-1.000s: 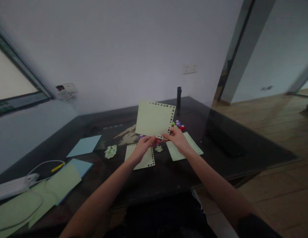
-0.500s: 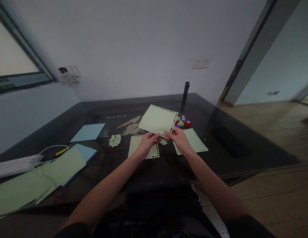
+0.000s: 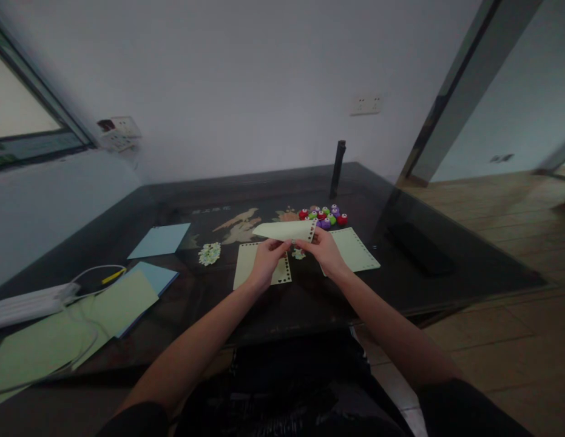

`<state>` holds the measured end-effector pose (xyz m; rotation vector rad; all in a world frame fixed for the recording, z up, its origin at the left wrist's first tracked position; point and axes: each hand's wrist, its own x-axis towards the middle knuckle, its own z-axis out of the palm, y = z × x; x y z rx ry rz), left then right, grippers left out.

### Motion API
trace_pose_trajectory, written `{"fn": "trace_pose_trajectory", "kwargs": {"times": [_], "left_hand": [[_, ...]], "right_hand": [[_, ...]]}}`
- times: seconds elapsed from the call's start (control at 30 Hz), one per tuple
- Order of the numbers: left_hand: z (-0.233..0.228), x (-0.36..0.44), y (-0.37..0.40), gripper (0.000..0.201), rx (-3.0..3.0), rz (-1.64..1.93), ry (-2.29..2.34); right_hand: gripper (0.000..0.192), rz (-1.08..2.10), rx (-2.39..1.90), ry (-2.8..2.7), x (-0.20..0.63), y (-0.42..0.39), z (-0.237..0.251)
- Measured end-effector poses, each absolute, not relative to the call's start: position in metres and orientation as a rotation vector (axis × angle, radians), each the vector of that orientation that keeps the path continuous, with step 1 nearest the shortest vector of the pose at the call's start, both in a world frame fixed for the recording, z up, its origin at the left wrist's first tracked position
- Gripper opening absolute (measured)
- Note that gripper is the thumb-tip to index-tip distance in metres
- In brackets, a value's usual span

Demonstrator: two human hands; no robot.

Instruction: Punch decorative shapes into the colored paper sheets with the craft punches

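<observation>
Nearest to me, both forearms run up from the bottom edge toward the middle of the dark glass table [image 3: 309,303]. My left hand [image 3: 264,267] and right hand [image 3: 323,250] meet there, each pinching the near edge of one pale green sheet [image 3: 286,230] — fingers closed on the paper, thumbs on top. The sheet is lifted off the table and tipped almost flat, so I see it nearly edge-on; a row of small punched holes shows along its right side.

Under my left hand lies a second punched sheet [image 3: 246,267], flat on the glass, and just right of my right hand a third punched sheet [image 3: 357,252] lies flat too. Between those two, a few paper scraps [image 3: 299,254] sit near my fingers. A small pile of cut-outs [image 3: 210,254] rests to the left of the second sheet.

Far to the left and near, plain green paper [image 3: 59,340] overlaps a blue sheet [image 3: 157,279], with a white cable [image 3: 88,273] looping over it; another blue sheet [image 3: 159,240] lies farther back.

Beyond the held sheet — a cluster of red, green and purple punches [image 3: 323,215], and behind them a dark upright cylinder [image 3: 339,161] near the wall
</observation>
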<state>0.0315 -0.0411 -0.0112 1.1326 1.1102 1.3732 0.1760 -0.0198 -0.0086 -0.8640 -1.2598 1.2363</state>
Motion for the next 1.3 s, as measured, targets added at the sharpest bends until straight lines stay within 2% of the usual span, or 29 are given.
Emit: {"fn": "trace_pose_trajectory", "kwargs": {"times": [0.73,0.83,0.93,1.13,1.3], "left_hand": [[-0.013,0.032,-0.041,0.031,1.124,1.385,1.087],[-0.008,0.031,-0.044,0.034,1.249,1.284,1.102],[-0.001,0.030,-0.050,0.041,1.618,1.182,1.158],[0.007,0.027,-0.055,0.011,2.093,1.391,1.231],[0.004,0.019,-0.045,0.012,2.274,1.363,1.365]], "right_hand": [[0.042,1.418,-0.807,-1.133,0.175,-0.022,-0.007],[0.038,1.416,-0.804,-1.132,0.176,-0.019,-0.009],[0.036,1.355,-0.814,-1.138,0.178,-0.016,-0.011],[0.036,1.271,-0.831,-1.207,0.179,-0.017,-0.010],[0.039,1.274,-0.856,-1.182,0.177,-0.019,-0.007]]}}
